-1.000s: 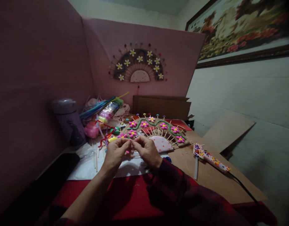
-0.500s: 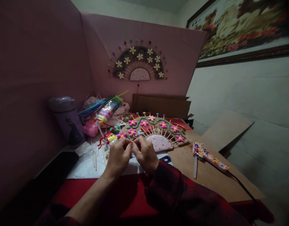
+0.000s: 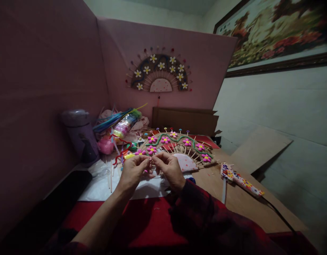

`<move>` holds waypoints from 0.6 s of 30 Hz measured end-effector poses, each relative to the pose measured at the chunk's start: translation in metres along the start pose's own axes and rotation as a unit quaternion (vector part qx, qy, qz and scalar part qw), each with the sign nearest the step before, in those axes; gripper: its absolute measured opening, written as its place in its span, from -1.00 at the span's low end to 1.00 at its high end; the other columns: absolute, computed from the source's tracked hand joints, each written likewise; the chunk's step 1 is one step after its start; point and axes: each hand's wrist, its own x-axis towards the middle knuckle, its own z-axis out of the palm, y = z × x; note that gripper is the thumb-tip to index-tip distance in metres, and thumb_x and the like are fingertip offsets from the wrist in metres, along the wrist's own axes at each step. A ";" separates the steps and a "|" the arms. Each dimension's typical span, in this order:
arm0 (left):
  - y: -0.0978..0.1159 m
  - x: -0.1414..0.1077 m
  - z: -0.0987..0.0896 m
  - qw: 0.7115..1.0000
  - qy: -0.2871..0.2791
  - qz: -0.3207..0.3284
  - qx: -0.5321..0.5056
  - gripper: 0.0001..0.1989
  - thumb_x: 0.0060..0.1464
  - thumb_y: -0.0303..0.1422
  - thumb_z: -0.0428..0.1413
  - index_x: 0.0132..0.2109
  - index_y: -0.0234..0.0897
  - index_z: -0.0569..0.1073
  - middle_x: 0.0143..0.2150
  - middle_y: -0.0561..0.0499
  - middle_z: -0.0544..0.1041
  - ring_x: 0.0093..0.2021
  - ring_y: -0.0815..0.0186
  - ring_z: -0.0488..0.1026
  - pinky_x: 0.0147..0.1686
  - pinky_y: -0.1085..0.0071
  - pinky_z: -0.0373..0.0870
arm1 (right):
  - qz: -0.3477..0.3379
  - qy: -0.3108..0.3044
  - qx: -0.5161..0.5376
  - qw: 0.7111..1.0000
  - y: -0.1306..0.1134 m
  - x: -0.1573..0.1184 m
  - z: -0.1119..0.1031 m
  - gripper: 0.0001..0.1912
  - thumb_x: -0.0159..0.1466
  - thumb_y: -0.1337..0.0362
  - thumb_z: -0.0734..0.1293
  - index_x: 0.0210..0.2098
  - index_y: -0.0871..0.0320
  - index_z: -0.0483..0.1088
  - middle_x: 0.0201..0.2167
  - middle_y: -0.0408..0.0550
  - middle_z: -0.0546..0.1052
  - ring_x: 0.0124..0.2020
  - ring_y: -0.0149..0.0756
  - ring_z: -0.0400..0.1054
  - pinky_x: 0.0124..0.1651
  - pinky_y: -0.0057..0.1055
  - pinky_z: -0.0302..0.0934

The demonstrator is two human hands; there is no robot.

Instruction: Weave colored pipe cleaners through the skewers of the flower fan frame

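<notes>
My left hand (image 3: 133,174) and my right hand (image 3: 171,171) meet in front of the fan, fingertips pinched close together. Something tiny may sit between them, perhaps pinkish, but it is too small to name. Just behind my fingers lies a twine-covered craft fan (image 3: 170,146) with pink clay flowers, a wavy green strip and thin sticks tipped with coloured knobs. Its pink dotted half-round base (image 3: 185,162) is partly covered by my right hand. Beneath both hands is a white sheet (image 3: 95,193) on a red surface.
A hot glue gun (image 3: 240,180) with a cord rests on brown board at the right. Thin wooden sticks (image 3: 110,177), a red pipe cleaner (image 3: 121,156) and bagged clay (image 3: 123,127) lie left. A purple tumbler (image 3: 82,141) stands behind a black object (image 3: 65,191). A similar fan (image 3: 159,72) hangs behind.
The view has shifted slightly, so the scene sits a little further right. My hands stay together at the fingertips, with their fingers a bit rearranged.
</notes>
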 end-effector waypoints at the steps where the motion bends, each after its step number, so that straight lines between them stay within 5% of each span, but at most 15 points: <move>1: 0.001 -0.001 0.000 1.000 -0.004 -0.003 -0.004 -0.69 -0.23 -0.21 0.24 -0.41 -0.39 0.42 -0.60 0.08 0.42 -0.67 0.42 0.37 -0.62 0.41 0.43 | 0.007 -0.008 0.011 1.000 0.000 0.001 -0.001 -0.72 0.04 0.10 0.37 -0.49 0.19 0.30 -0.61 -0.21 0.35 -0.65 -0.49 0.17 -0.61 -0.51 0.09; 8: 0.005 -0.005 0.003 0.999 -0.032 0.005 0.001 -0.70 -0.24 -0.23 0.24 -0.42 -0.40 0.44 -0.61 0.05 0.45 -0.65 0.40 0.39 -0.61 0.44 0.41 | 0.014 -0.022 0.008 1.000 0.003 0.003 -0.001 -0.67 0.00 0.06 0.38 -0.50 0.16 0.24 -0.64 -0.25 0.33 -0.66 -0.48 0.18 -0.60 -0.51 0.10; 18: 0.004 -0.008 0.008 0.999 -0.040 -0.014 -0.023 -0.71 -0.25 -0.27 0.26 -0.41 -0.41 0.44 -0.57 0.02 0.49 -0.61 0.40 0.43 -0.54 0.45 0.44 | -0.076 0.033 -0.167 0.982 0.011 0.000 -0.001 -0.88 0.15 0.26 0.22 -0.47 0.13 0.17 -0.58 -0.22 0.27 -0.54 -0.42 0.18 -0.50 -0.49 0.11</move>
